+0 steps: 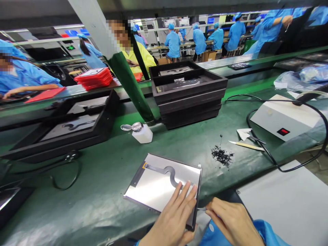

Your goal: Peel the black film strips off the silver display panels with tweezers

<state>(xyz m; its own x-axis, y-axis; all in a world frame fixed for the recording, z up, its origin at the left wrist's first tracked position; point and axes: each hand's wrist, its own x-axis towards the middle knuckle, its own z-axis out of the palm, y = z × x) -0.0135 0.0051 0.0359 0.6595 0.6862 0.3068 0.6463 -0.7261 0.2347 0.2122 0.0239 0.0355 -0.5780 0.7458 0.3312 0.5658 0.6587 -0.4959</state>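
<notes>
A flat display panel (pixel 159 191) with a silvery back, dark edges and a curved grey ribbon cable (pixel 169 171) lies at an angle on the green bench. My left hand (pixel 176 215) rests on its near right part, fingers stretched out over the metal back. Just right of the panel, my right hand (pixel 228 218) is closed in a pinch on a thin metal tool (pixel 202 208), whose tip reaches the panel's right edge. Most of this tool is hidden by my fingers, so its kind is unclear.
Behind stand a white pump bottle (pixel 143 133) with its lid up and stacked black trays (pixel 192 99). To the right lie black scraps (pixel 221 155), a yellow-handled blade (pixel 247 146), a white box with a red display (pixel 287 118) and a looping black cable (pixel 279 167).
</notes>
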